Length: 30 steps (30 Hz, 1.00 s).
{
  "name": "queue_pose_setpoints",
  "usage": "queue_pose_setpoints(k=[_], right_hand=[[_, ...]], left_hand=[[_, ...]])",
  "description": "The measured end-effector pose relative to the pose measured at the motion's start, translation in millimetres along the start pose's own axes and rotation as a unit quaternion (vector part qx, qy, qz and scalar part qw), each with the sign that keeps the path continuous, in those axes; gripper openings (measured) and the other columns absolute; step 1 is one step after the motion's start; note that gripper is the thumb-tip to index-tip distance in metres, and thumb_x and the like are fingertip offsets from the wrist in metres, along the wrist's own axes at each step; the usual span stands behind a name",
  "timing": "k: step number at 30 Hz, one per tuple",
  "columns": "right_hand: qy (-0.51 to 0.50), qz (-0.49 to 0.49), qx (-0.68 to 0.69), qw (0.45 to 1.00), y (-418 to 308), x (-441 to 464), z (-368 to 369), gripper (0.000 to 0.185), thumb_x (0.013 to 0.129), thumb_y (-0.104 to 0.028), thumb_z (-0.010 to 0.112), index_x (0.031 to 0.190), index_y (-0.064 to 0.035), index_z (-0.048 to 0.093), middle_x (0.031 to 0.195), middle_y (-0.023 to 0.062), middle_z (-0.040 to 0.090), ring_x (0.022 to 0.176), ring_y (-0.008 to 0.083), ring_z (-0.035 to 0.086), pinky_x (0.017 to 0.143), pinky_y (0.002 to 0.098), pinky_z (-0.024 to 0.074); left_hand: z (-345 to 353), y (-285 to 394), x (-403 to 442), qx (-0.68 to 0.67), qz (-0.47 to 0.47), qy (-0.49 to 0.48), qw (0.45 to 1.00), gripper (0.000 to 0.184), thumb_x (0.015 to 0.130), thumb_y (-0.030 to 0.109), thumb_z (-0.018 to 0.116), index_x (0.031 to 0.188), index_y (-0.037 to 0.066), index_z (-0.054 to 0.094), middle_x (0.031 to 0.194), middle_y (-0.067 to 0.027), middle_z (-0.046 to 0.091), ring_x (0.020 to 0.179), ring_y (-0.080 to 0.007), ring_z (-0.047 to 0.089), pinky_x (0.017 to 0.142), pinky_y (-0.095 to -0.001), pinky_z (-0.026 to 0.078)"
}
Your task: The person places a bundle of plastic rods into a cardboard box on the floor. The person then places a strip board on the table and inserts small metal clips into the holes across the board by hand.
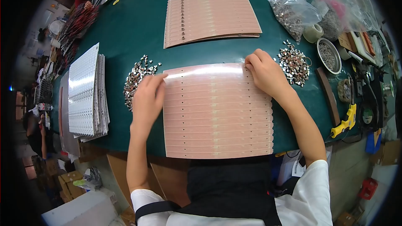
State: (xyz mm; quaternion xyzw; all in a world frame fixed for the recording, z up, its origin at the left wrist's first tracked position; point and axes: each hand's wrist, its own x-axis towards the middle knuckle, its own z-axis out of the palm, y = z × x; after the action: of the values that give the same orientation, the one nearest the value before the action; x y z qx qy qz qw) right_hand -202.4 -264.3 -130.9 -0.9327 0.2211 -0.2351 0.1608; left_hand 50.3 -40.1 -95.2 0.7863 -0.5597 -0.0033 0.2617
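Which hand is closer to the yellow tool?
Right. The right hand is forward and left of the yellow tool; the left hand is farther, across the nearer pink sheet.

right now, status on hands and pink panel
Left hand, right hand at far corners of pink panel. Panel on green table. Metal pieces heaped either side, off panel.

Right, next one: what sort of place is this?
Probably a small assembly workshop. Piles of little metal pieces lie on the green table around a pink panel, a stack of perforated sheets stands at the left, and a yellow hand tool lies at the right.
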Motion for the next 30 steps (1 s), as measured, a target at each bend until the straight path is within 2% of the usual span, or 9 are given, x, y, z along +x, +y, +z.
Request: queue_pose_setpoints(k=[3, 6, 11, 18, 21, 23, 25, 27, 30], right_hand=[[-0.005, -0.007, -0.011, 1.0, -1, 1, -2, 0.008, 0.091, -0.007, 0.061, 0.096, -0.0015, 0.059, 0.093, 0.0127, 0.055, 0.091, 0.0331, 0.058, 0.077, 0.0419, 0.05], [-0.01, -0.006, -0.019, 1.0, -1, 1, -4, 0.008, 0.091, -0.008, 0.061, 0.095, -0.0016, 0.059, 0.092, 0.0125, 0.055, 0.091, 0.0326, 0.058, 0.075, 0.0418, 0.051], [-0.002, -0.024, -0.045, 0.999, -1, 0, -2, 0.008, 0.09, -0.009, 0.06, 0.093, -0.002, 0.059, 0.09, 0.0115, 0.054, 0.09, 0.0306, 0.058, 0.07, 0.0407, 0.0533], [-0.018, -0.048, -0.097, 0.994, -3, 1, 1, 0.008, 0.087, -0.007, 0.061, 0.091, -0.0014, 0.059, 0.089, 0.0109, 0.054, 0.088, 0.0287, 0.059, 0.07, 0.0395, 0.0537], [-0.003, -0.037, -0.065, 0.997, 1, 2, -7, 0.008, 0.087, -0.006, 0.062, 0.092, -0.0002, 0.062, 0.09, 0.012, 0.057, 0.087, 0.0297, 0.06, 0.072, 0.0391, 0.053], [0.005, 0.004, 0.077, 0.997, 16, 2, -20, 0.01, 0.088, -0.004, 0.061, 0.095, -0.0003, 0.066, 0.09, 0.0133, 0.061, 0.085, 0.0314, 0.062, 0.074, 0.0388, 0.0518], [0.067, 0.074, 0.007, 0.995, 31, -3, -38, 0.012, 0.087, -0.004, 0.063, 0.098, -0.0028, 0.069, 0.089, 0.0132, 0.063, 0.083, 0.0322, 0.062, 0.074, 0.0387, 0.0507], [0.028, 0.096, -0.039, 0.994, 44, -10, -52, 0.012, 0.086, -0.009, 0.066, 0.096, -0.0072, 0.07, 0.092, 0.0112, 0.063, 0.091, 0.0316, 0.062, 0.079, 0.0414, 0.0515], [-0.004, 0.109, -0.069, 0.992, 51, -13, -43, 0.012, 0.085, -0.01, 0.067, 0.096, -0.0062, 0.069, 0.092, 0.0103, 0.062, 0.092, 0.0304, 0.061, 0.078, 0.0412, 0.0509]], left_hand=[[8, -30, 19, 0.075, 0.059, 0.046, 0.994, 0.023, 0.09, 0.003, 0.063, 0.112, 0.006, 0.068, 0.097, -0.0107, 0.062, 0.082, -0.0246, 0.061, 0.071, -0.0342, 0.05], [18, -50, 29, 0.074, 0.084, 0.041, 0.993, 0.022, 0.089, 0.005, 0.065, 0.11, 0.007, 0.07, 0.097, -0.0111, 0.062, 0.083, -0.0258, 0.061, 0.073, -0.0351, 0.05], [22, -59, 36, 0.073, 0.059, 0.061, 0.994, 0.014, 0.089, 0.007, 0.065, 0.102, 0.006, 0.07, 0.096, -0.01, 0.062, 0.082, -0.0266, 0.063, 0.072, -0.0361, 0.05], [24, -55, 40, 0.119, 0.049, 0.068, 0.989, 0.009, 0.089, 0.008, 0.062, 0.095, 0.007, 0.068, 0.093, -0.0089, 0.063, 0.086, -0.0286, 0.063, 0.073, -0.0401, 0.052], [27, -57, 42, 0.102, 0.033, 0.077, 0.991, 0.011, 0.089, 0.007, 0.061, 0.098, 0.006, 0.068, 0.094, -0.0099, 0.063, 0.088, -0.0292, 0.063, 0.075, -0.0403, 0.052], [28, -58, 43, 0.098, 0.036, 0.082, 0.991, 0.012, 0.089, 0.006, 0.061, 0.099, 0.006, 0.067, 0.094, -0.0104, 0.063, 0.089, -0.0296, 0.063, 0.076, -0.0405, 0.051], [28, -60, 43, 0.094, 0.033, 0.086, 0.991, 0.013, 0.088, 0.005, 0.06, 0.1, 0.006, 0.067, 0.095, -0.0109, 0.063, 0.09, -0.03, 0.063, 0.076, -0.0406, 0.051], [28, -61, 42, 0.089, 0.017, 0.091, 0.992, 0.012, 0.088, 0.005, 0.061, 0.099, 0.005, 0.067, 0.095, -0.0111, 0.063, 0.09, -0.03, 0.062, 0.077, -0.0402, 0.051], [23, -55, 45, 0.089, 0.025, 0.116, 0.989, 0.012, 0.088, 0.004, 0.061, 0.099, 0.005, 0.067, 0.095, -0.0109, 0.063, 0.088, -0.0284, 0.063, 0.076, -0.0383, 0.052]])
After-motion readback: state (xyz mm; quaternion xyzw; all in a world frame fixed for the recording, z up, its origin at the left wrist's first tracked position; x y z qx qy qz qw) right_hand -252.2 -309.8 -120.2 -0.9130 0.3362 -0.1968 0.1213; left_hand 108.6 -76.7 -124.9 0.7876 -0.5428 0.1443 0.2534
